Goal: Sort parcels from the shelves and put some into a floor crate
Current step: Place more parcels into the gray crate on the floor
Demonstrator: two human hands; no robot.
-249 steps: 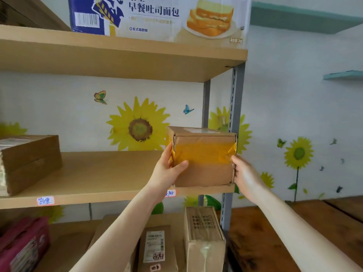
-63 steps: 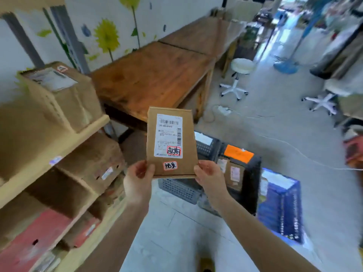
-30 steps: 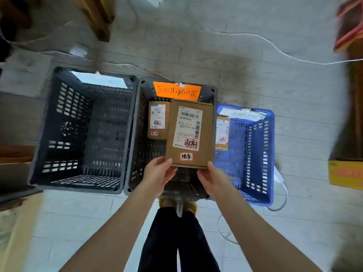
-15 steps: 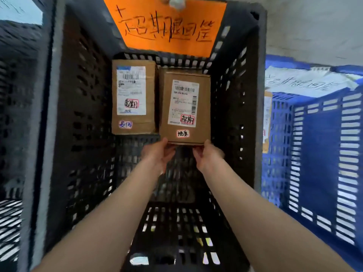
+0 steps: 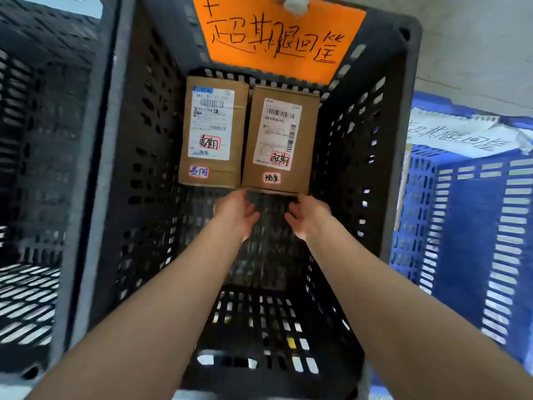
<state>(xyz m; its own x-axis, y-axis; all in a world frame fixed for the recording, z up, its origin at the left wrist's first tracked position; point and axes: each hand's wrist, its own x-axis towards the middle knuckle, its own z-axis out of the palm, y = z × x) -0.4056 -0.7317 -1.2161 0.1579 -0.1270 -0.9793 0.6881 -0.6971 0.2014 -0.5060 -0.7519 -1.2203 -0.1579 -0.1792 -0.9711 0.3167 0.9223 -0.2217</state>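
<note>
Both arms reach deep into the black crate (image 5: 138, 157). The right parcel (image 5: 281, 140) is at the far end of its floor, label upward, close along the left parcel (image 5: 212, 131). It seems to be put there so that the two make a tidy row against the far wall and the near part of the floor is kept for more parcels. With the labels upward, the red-framed marks can be read from above. These marks look like the first characters on the orange sign (image 5: 277, 39) on the crate's far wall, so I judge this crate is the proper one for them. The left hand (image 5: 236, 210) and the right hand (image 5: 310, 213) are at the two near corners of the right parcel, palms turned to each other and fingers loose, not closed around anything. One hand at each corner probably keeps the flat box level and straight as it goes down. Whether the fingertips touch its near edge I cannot tell, and a thin shadow under that edge makes it unclear if the box is fully down. A blue crate (image 5: 461, 226) stands just beside on the right and a grey crate (image 5: 43, 168) on the left, perhaps for other kinds.
</note>
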